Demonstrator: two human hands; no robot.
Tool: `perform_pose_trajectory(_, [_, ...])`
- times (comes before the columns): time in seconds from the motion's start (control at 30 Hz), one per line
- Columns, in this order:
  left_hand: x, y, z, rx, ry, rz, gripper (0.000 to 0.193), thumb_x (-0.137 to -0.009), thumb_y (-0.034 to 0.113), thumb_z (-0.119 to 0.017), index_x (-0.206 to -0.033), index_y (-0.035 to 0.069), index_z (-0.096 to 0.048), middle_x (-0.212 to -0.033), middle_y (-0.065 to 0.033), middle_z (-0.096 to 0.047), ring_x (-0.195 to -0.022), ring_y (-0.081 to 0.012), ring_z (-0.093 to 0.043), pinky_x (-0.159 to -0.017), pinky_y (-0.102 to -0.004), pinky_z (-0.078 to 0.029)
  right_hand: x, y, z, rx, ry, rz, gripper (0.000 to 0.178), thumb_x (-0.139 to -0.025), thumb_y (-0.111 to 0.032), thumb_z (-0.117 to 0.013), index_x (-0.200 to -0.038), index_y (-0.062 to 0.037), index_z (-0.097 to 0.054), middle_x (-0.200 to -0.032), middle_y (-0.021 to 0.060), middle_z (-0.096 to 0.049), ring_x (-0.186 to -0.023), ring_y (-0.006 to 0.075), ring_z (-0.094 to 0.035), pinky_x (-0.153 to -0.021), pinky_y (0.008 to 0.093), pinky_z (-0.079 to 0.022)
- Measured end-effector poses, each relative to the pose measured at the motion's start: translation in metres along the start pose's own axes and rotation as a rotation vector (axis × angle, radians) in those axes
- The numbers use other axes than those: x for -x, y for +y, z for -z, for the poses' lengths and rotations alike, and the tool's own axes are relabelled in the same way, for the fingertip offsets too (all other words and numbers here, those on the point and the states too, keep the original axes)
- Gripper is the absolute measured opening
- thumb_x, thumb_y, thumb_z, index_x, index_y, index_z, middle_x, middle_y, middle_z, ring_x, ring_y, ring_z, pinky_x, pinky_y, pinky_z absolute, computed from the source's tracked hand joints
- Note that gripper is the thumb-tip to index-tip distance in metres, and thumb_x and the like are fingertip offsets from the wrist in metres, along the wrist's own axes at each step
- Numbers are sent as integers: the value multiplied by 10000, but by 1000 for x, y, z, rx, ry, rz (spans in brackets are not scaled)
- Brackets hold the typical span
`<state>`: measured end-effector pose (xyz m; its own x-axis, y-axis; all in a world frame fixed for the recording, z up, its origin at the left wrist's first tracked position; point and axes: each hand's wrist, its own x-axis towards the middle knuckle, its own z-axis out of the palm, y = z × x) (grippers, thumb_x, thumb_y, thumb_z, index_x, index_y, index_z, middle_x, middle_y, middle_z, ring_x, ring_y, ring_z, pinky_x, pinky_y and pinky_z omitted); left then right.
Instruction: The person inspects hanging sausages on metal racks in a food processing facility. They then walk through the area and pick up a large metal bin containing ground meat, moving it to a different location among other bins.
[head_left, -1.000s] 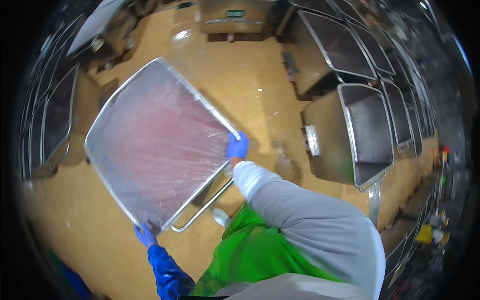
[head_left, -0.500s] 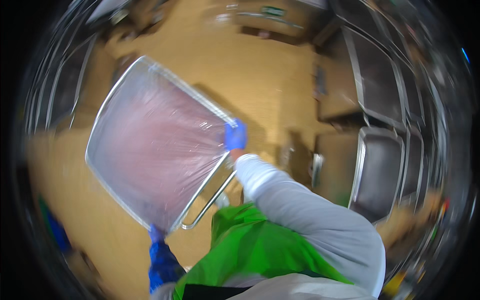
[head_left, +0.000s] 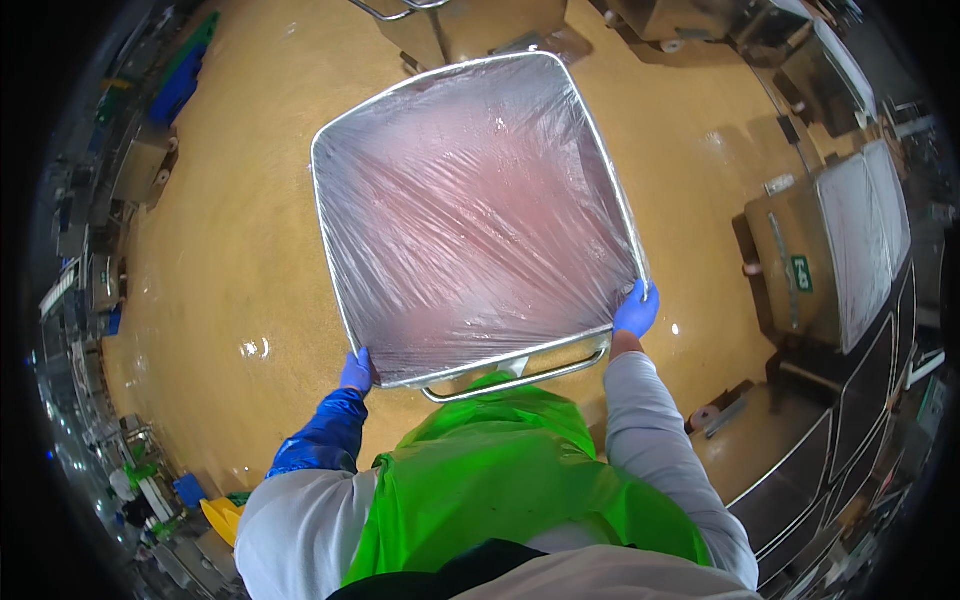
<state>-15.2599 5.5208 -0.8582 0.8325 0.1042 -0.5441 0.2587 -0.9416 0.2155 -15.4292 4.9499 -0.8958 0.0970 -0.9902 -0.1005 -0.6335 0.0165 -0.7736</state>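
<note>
In front of me is a wheeled-bin-like metal tub (head_left: 470,215), its top covered by clear plastic film, with something pinkish showing faintly through. Blue gloves cover both of my hands. My left hand (head_left: 357,371) is closed on the rim at the tub's near left corner. At the near right corner my right hand (head_left: 636,310) grips the rim and the gathered film edge. Between them, a tubular metal handle (head_left: 515,384) sticks out from the near side, touched by neither hand. The tub's wheels are hidden beneath it.
A film-covered metal tub (head_left: 865,240) stands at the right, with more metal tubs (head_left: 770,440) nearer me. Another metal cart (head_left: 460,30) is just beyond my tub. Carts and equipment (head_left: 145,165) line the left side. The tan floor (head_left: 230,270) has wet, shiny spots.
The tub has turned relative to my view and now sits squarely ahead, its handle side facing me. The surroundings have swung round. Both hands keep hold of the near corners.
</note>
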Motion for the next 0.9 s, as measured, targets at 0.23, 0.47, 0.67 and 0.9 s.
perform_pose_trajectory(0.23, [28, 89, -55, 343, 431, 225, 567, -962, 454, -390, -1195, -55, -476, -1112, -329, -574, -1043, -463, -551, -881, -461, -432, -90, -54, -47, 86, -110, 102, 415, -928, -301, -558, -1193, 18, -573, -1166, 216, -585, -1071, 344, -565, -932, 403, -431])
perform_pose_trajectory(0.47, [31, 163, -68, 500, 598, 477, 525, -956, 414, -426, -1208, -32, -538, -1133, -262, -605, -1059, -408, -569, -906, -421, -430, -164, -129, -128, 180, -290, 290, 420, -935, -318, -540, -1189, 15, -577, -1156, 220, -588, -1063, 358, -565, -928, 416, -434])
perform_pose_trajectory(0.67, [19, 212, -92, 681, 701, 564, 475, -950, 366, -479, -1176, -42, -571, -1101, -215, -636, -1005, -329, -600, -889, -376, -442, -208, -210, -199, 246, -370, 486, 447, -950, -340, -507, -1206, 23, -557, -1165, 229, -576, -1060, 372, -562, -923, 422, -435])
perform_pose_trajectory(0.9, [10, 255, -81, 873, 791, 630, 447, -937, 333, -526, -1194, -29, -577, -1095, -188, -649, -981, -263, -614, -877, -344, -451, -224, -277, -284, 267, -443, 681, 421, -964, -330, -469, -1156, 30, -573, -1118, 249, -588, -1025, 395, -563, -886, 439, -441])
